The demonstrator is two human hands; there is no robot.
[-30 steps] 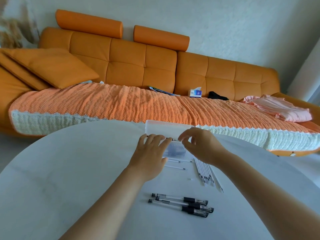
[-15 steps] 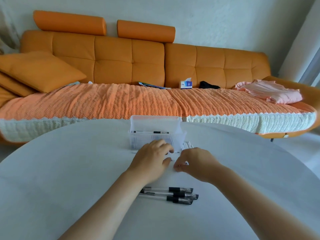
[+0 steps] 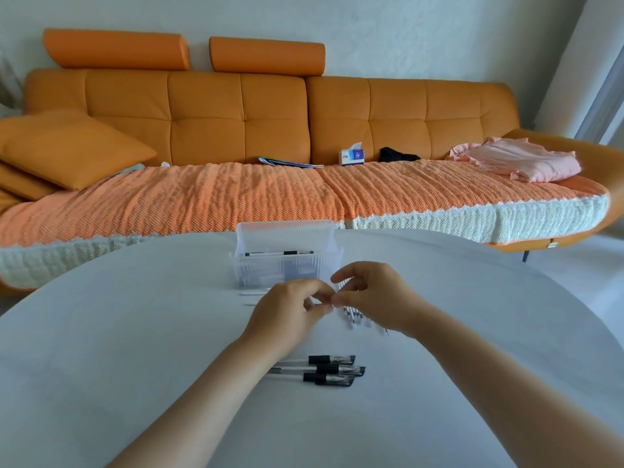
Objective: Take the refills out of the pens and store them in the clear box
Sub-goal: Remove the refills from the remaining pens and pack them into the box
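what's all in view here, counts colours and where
table: one, white, foreground
clear box: one, clear, far middle of table
pen in box: one, clear and black, inside box
pens: three, clear with black caps, table's near side
refills: bundle, white, table under right hand
sofa: one, orange, behind table
throw: one, orange with white edge, sofa seat
cushions: at least two, orange, sofa left
tissue box: one, blue and white, sofa middle
pink clothes: one pile, pink, sofa right
left hand: one, fingers curled, before the box
right hand: one, fingertips meeting the left's; grip contents unclear
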